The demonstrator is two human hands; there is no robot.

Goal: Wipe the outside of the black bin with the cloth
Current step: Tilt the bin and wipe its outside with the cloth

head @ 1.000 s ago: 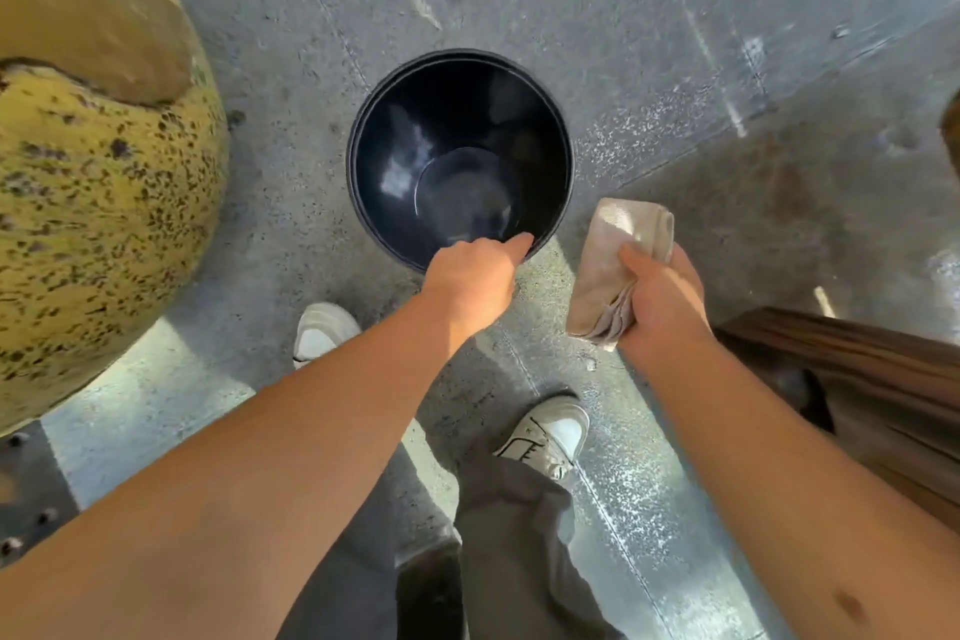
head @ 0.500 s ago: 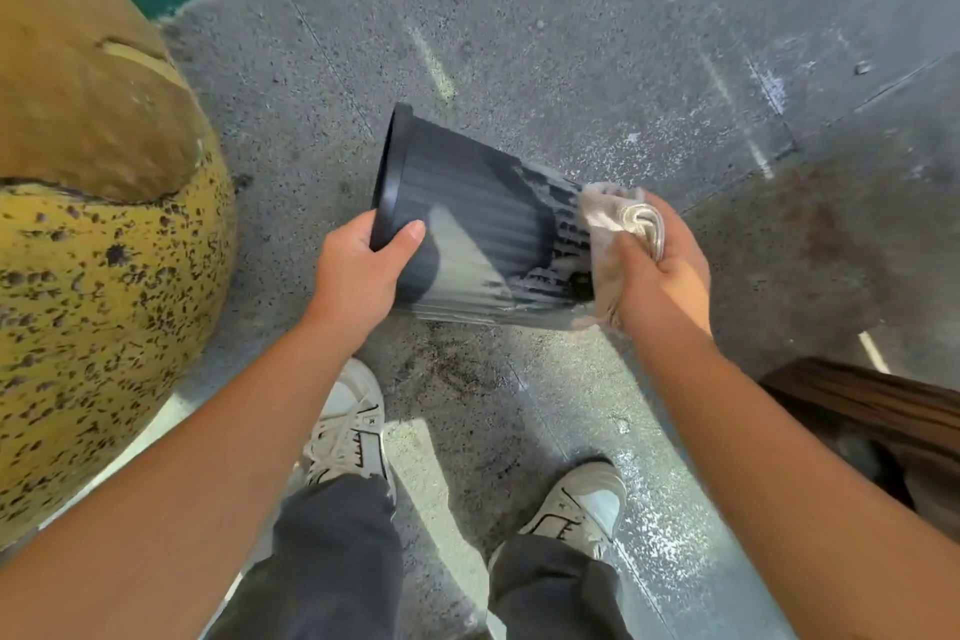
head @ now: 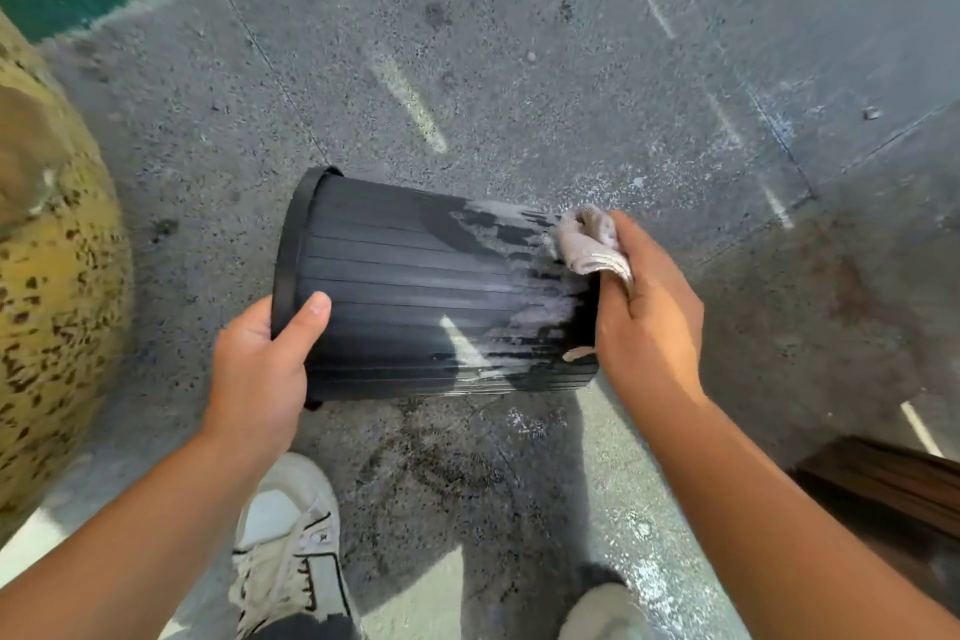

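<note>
The black ribbed bin [head: 415, 296] is held on its side above the floor, rim to the left, base to the right. My left hand [head: 260, 369] grips its rim, thumb on the outer wall. My right hand [head: 649, 312] holds a folded beige cloth [head: 589, 244] pressed against the bin's base end. Pale dusty smears cover the wall near the base.
A large yellow speckled rounded object [head: 52, 301] stands close on the left. A dark wooden piece [head: 883, 489] lies at the lower right. The floor is grey concrete [head: 519, 68] with a green strip at the top left. My white shoes [head: 291, 551] are below the bin.
The bin went from standing upright on the floor to lifted and tipped sideways in my left hand. My right hand brought the cloth against its base end.
</note>
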